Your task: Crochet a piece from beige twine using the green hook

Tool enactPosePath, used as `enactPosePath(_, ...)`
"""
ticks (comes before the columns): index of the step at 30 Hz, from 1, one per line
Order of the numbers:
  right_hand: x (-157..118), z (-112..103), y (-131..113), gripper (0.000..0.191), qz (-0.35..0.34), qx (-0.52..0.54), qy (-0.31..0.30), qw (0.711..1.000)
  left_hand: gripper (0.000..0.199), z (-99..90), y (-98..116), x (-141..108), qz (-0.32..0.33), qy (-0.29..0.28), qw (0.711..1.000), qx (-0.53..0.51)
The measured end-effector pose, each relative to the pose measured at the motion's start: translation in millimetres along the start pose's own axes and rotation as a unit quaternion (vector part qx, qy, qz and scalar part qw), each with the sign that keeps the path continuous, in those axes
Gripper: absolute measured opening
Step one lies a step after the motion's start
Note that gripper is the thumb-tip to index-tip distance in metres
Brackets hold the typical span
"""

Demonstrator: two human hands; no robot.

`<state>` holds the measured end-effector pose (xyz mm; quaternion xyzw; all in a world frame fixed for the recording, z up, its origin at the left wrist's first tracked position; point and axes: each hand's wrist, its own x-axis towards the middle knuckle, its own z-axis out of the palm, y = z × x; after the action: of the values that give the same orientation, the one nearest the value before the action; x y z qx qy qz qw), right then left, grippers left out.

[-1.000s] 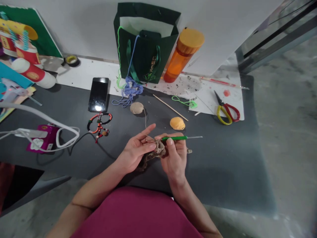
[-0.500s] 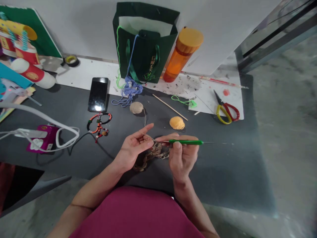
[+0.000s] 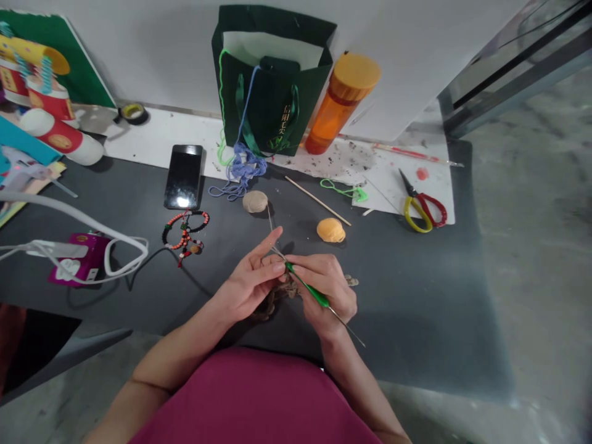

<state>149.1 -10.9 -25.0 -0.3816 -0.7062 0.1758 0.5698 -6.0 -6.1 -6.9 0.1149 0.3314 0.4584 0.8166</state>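
Note:
My right hand [image 3: 329, 293] is closed on a crochet hook with a green handle [image 3: 314, 291]; its thin metal end slants down to the right. My left hand [image 3: 250, 280] pinches brown crocheted work [image 3: 291, 288] between thumb and fingers, its index finger raised with yarn by it. The fingertips of both hands meet at the hook's upper end. A strand runs from the beige yarn ball [image 3: 254, 201] down to my left hand. Part of the brown work hangs beneath the hands, partly hidden by them. An orange yarn ball [image 3: 330, 230] lies beyond my right hand.
Behind stand a dark green paper bag [image 3: 272, 92] and an orange bottle [image 3: 340, 102]. Scissors [image 3: 423, 206] lie at right, a wooden stick [image 3: 317, 200] in the middle. On the left are a phone [image 3: 184, 177], beaded bracelets [image 3: 184, 229] and a purple power block [image 3: 81, 259] with white cables.
The green hook has turned from nearly level to slanting down to the right. My right hand has rolled over and its fingers have moved close to my left fingertips.

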Motion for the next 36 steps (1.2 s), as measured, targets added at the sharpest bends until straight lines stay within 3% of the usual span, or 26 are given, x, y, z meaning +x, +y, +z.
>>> enactPosePath(3,-4,2,-3,0.027,0.050,0.030,0.037,0.998,0.070,-0.4,3,1,-0.042,-0.006,0.999,-0.032)
enactPosePath(6,-9,4,-4,0.017,0.136,0.044,0.076,0.987,0.067,-0.2,4,2,-0.033,0.001,0.999,-0.034)
enactPosePath(10,-12,5,0,0.005,0.278,0.127,0.132,0.943,0.059,-0.1,3,3,-0.013,0.011,1.000,-0.022)
enactPosePath(13,-10,9,2,0.010,0.327,0.229,0.125,0.908,0.058,1.4,0,2,-0.003,0.009,1.000,-0.006)
enactPosePath(16,-9,13,-1,0.005,0.303,0.255,0.107,0.912,0.058,4.1,-3,0,0.019,0.002,0.999,0.027)
enactPosePath(22,-7,13,-7,0.008,0.245,0.185,0.082,0.948,0.051,5.1,-7,0,0.075,0.014,0.995,0.068)
enactPosePath(25,-6,12,-5,0.017,0.153,0.086,0.055,0.983,0.057,4.0,-9,1,0.101,0.039,0.992,0.071)
enactPosePath(28,-6,13,-5,0.027,0.075,0.013,0.068,0.995,0.067,4.5,-10,1,0.094,0.035,0.993,0.060)
enactPosePath(32,-6,14,-11,0.019,0.114,0.025,0.118,0.986,0.078,5.8,-8,-1,0.076,0.021,0.996,0.044)
enactPosePath(36,-12,10,-13,0.016,0.196,-0.045,0.111,0.973,0.078,4.7,-6,-1,0.079,0.022,0.996,0.036)
